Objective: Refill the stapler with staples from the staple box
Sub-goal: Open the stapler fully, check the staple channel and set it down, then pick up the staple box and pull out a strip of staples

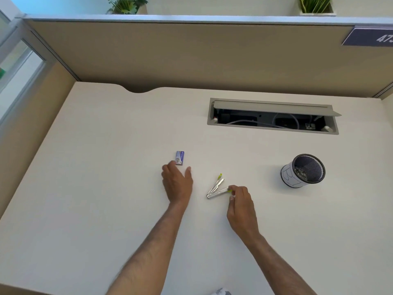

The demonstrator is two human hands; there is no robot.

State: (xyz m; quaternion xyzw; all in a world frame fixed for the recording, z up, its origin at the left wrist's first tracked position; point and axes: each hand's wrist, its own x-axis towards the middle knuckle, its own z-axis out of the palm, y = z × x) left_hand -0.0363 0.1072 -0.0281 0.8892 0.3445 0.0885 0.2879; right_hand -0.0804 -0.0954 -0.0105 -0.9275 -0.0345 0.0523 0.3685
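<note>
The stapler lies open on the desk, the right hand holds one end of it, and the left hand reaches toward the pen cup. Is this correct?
Not quite. In the head view the left hand reaches toward the staple box, its fingertips at the box's near end, not toward the pen cup, which stands far off at the right. The rest holds: the stapler lies open on the desk and the right hand holds one end.

— Entry one, left hand (177, 184): state?
— Bare forearm stretched forward from the lower edge, palm down. Fingers spread and loosely extended, thumb splayed to the right. Nothing in the grip.
— Entry two, right hand (241, 206)?
— Bare forearm angled in from lower right, wrist bent slightly left. Fingers curled, fingertips (232, 189) and thumb pinched together at the front of the hand. Back of hand faces up.
</note>
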